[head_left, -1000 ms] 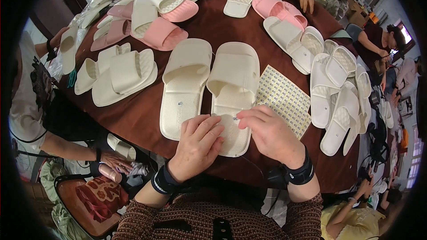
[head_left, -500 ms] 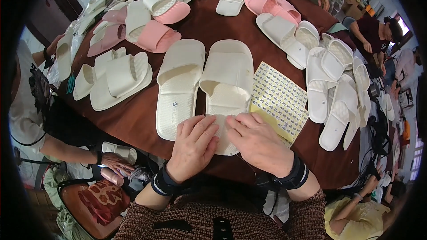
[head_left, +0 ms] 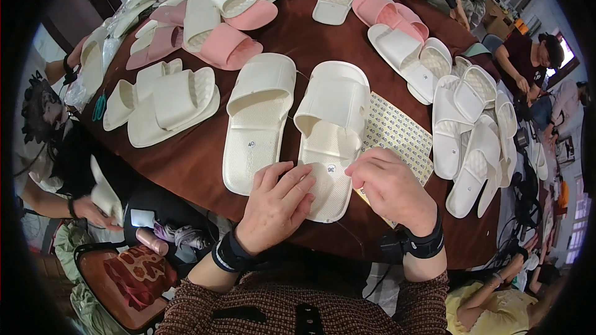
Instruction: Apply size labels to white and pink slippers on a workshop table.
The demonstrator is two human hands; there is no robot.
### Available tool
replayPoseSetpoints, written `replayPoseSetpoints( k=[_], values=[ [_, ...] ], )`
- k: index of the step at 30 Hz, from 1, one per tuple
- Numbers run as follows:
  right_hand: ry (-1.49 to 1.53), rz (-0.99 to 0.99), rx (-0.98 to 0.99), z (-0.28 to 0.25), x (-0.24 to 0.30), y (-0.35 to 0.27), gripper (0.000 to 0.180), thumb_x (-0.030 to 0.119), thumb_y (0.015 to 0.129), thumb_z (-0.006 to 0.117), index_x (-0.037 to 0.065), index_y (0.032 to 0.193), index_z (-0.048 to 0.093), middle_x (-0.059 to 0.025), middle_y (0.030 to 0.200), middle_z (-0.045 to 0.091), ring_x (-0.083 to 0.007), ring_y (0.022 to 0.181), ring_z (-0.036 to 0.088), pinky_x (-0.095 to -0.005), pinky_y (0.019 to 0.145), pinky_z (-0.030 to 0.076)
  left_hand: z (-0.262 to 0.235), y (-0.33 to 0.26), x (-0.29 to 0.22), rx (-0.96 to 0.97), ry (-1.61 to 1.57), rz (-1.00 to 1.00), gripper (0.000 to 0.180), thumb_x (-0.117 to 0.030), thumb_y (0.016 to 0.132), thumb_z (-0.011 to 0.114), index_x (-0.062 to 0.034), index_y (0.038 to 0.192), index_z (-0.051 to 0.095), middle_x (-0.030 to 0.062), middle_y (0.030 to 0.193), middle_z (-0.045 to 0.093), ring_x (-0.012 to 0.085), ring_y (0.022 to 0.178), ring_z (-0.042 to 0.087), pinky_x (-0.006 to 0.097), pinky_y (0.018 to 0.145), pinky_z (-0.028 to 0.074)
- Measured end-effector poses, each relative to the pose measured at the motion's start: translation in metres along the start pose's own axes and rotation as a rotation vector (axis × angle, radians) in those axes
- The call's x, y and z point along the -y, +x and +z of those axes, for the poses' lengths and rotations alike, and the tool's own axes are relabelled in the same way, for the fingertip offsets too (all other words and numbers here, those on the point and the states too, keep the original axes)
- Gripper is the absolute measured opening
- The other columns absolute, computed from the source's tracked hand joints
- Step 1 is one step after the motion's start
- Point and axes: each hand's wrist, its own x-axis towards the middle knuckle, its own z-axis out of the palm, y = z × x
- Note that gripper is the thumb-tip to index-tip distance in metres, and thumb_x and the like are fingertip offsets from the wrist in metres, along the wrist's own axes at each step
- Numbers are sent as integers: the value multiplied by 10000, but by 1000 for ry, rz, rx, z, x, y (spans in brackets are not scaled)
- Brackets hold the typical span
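Two white slide slippers lie side by side before me, toes pointing away: the left slipper and the right slipper. Each carries a small round printed sticker on its insole. My left hand rests with fingers outstretched on the near left edge of the right slipper's heel. Over that heel's right side, beside its sticker, my right hand has its fingers curled into a pinch; whatever is between them is too small or hidden. Partly beneath the right hand and slipper lies a yellow-backed sheet of round stickers.
White slippers and pink slippers are piled at the left. More white slippers lie at the right of the brown-covered table. At the left, a person's hand holds a white slipper. Other people sit at the right.
My right hand has lifted and shifted right from the right slipper's heel, uncovering its sticker. Both slippers appear slightly farther right. At the left, the other person has raised a slipper.
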Motion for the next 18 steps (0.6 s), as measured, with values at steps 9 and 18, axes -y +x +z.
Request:
replayPoseSetpoints(
  k=[9, 18],
  values=[
    [-85, -73, -5, 20, 10, 1, 104, -16, 781, 578, 52, 855, 602, -86, 1053, 688, -282, 923, 594, -389, 826, 495, 1, 3, 0, 1, -17, 11, 326, -72, 774, 697, -32, 1094, 650, 89, 1207, 631, 304, 1098, 578, 432, 930, 437],
    [137, 51, -37, 5, 2, 0, 227, -65, 751, 578, 35, 938, 659, -73, 921, 663, -278, 852, 612, -380, 797, 495, 0, -1, 0, 2, -3, 1, 342, -65, 769, 696, -36, 1106, 651, 87, 1221, 630, 306, 1108, 572, 432, 942, 438]
  ],
)
